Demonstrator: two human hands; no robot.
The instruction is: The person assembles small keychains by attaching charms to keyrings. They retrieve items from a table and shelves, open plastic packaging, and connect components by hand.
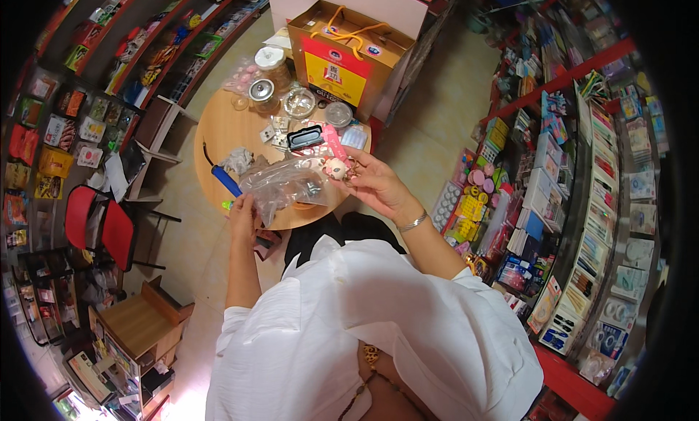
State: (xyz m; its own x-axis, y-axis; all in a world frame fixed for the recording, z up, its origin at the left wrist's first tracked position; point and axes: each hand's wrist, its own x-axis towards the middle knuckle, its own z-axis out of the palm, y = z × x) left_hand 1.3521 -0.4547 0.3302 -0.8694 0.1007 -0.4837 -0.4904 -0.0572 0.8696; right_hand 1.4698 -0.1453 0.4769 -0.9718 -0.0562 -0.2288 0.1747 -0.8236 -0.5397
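My left hand [243, 208] pinches the edge of a clear plastic bag [280, 187], which hangs crumpled over the near part of the round wooden table [215, 130]. In my right hand [382, 188] is a keychain [338, 168] with a round whitish charm and a pink strap, held beside the bag's right end. Metal parts show near its fingertips, too small to make out. A blue-handled tool [226, 181] with a thin black end lies by my left hand, next to a crumpled pale wad [237, 161]. Beyond the bag sits a small black tray [305, 137].
Jars [261, 93] and a clear round dish [299, 102] stand at the table's far side. Behind them is a large gold, red and yellow paper bag [331, 72]. A red chair [116, 232] is at left; stocked shelves [568, 203] line both sides.
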